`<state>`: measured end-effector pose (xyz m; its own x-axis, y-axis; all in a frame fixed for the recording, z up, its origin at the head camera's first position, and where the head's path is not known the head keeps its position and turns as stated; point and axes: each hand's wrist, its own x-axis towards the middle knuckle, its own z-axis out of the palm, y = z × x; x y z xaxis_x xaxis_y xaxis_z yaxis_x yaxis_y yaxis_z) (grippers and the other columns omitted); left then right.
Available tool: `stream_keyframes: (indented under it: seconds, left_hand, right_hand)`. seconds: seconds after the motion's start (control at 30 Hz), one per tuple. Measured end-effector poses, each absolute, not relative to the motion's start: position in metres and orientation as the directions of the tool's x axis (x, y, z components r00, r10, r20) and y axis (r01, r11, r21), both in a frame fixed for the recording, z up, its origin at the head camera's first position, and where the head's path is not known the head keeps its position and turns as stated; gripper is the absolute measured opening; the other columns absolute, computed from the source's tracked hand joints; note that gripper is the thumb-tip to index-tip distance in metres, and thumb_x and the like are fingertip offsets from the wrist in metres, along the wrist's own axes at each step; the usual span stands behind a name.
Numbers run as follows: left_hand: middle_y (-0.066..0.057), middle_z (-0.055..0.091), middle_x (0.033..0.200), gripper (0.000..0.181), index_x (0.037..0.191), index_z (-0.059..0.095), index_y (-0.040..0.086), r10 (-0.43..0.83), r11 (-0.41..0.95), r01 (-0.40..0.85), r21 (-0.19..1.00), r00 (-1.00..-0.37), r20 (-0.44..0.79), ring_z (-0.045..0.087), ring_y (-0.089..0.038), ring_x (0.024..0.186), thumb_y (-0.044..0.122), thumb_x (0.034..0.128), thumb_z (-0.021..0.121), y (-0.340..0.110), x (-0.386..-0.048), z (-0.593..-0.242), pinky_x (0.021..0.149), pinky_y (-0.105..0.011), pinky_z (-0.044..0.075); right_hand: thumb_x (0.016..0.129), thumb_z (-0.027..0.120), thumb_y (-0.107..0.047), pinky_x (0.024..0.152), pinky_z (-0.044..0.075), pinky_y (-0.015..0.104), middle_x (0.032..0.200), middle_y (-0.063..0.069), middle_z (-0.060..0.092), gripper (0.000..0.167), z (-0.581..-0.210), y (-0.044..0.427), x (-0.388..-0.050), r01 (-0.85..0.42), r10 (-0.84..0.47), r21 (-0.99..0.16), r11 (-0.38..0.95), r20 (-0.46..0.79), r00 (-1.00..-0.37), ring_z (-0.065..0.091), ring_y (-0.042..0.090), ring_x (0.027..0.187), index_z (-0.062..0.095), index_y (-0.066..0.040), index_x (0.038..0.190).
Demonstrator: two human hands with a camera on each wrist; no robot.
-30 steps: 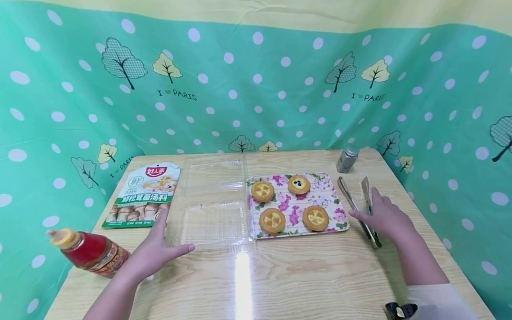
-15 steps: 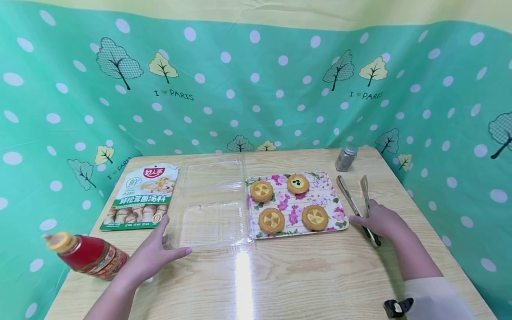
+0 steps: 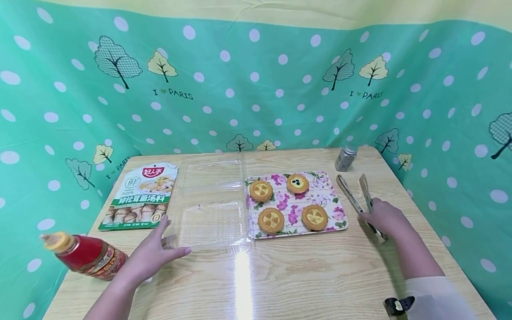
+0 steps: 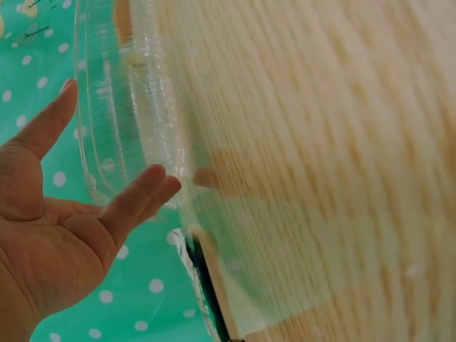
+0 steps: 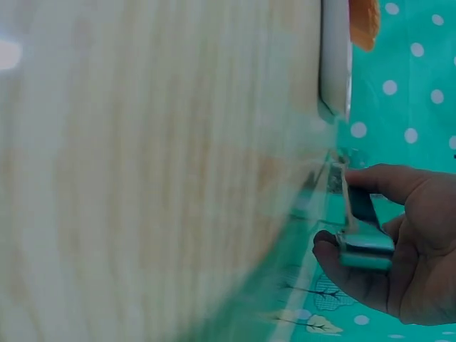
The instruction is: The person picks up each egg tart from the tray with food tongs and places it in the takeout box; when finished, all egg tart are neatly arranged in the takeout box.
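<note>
My right hand [image 3: 387, 220] grips the metal tongs [image 3: 349, 194] near their joined end, at the right of the table. In the right wrist view, the thumb and fingers close around the tongs [image 5: 365, 246], whose two arms spread apart. My left hand [image 3: 150, 258] has its fingers extended beside the near left corner of an opened clear plastic box [image 3: 212, 224]. Whether those fingertips touch the box, I cannot tell. Between the hands lies a flowered tray [image 3: 286, 203] bearing several egg tarts [image 3: 314, 217]. One tart [image 3: 298, 183] has dark dots on top.
A red squeeze bottle [image 3: 94, 257] with a yellow cap stands left of my left forearm. Behind that hand lies a mushroom soup seasoning packet [image 3: 140, 191]. A small spice jar [image 3: 346, 158] stands at the back right. Dotted green cloth [image 3: 256, 89] hangs around the table.
My right hand has closed onto the tongs and shifted slightly right, moving their near end a little. The left hand is nearly still. The view has shifted slightly.
</note>
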<state>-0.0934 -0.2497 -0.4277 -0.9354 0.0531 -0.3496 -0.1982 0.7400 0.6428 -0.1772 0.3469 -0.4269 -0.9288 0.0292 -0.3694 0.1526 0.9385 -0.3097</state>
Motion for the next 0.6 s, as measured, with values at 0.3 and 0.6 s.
stream_keyframes:
  seconds: [0.3, 0.6]
  left_hand:
    - [-0.019, 0.01, 0.164, 0.13, 0.156, -0.015, 0.011, 0.066, 0.689, -0.215, 0.692, -0.932, -0.356, 0.037, -0.049, 0.137, 0.06, 0.0767, 0.075, -0.25, -0.091, -0.429, 0.102, -0.057, 0.047]
    - [-0.02, 0.011, 0.164, 0.128, 0.156, -0.016, 0.013, 0.071, 0.668, -0.22, 0.711, -0.932, -0.355, 0.035, -0.05, 0.137, 0.057, 0.078, 0.076, -0.25, -0.09, -0.428, 0.102, -0.056, 0.046]
  right_hand:
    - [0.095, 0.048, -0.048, 0.07, 0.05, 0.057, 0.118, 0.044, 0.042, 0.084, -0.419, 0.356, -0.177, 0.145, 0.061, -0.254, 0.956, -0.311, -0.949, 0.054, 0.05, 0.089, 0.028, 0.024, 0.135]
    - [0.092, 0.043, -0.071, 0.059, 0.048, 0.043, 0.104, 0.035, 0.059, 0.096, -0.399, 0.35, -0.174, 0.093, 0.033, -0.265, 0.96, -0.222, -0.975, 0.059, 0.038, 0.079, 0.045, 0.018, 0.127]
